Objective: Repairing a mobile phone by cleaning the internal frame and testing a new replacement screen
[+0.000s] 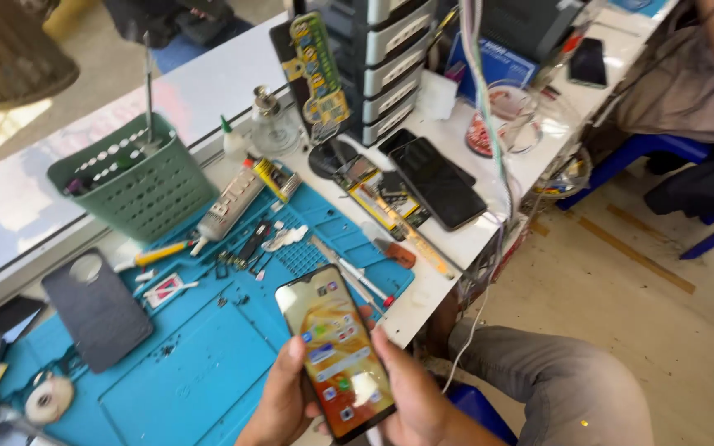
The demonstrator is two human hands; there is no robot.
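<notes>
Far left on the blue repair mat [183, 372]: tape roll [49, 399], grey phone back cover [97, 310]. Green basket [138, 177] behind, glue tube [229, 206] beside it. My left hand [278, 405] and right hand [411, 396] both grip a lit smartphone [336, 351], held above the mat's near edge, screen up; fingers of both wrapped on its sides. Tweezers [349, 268] just above it. Right on the white surface [464, 149]: dark phone [438, 183], screen off, and grey drawer unit [390, 58].
</notes>
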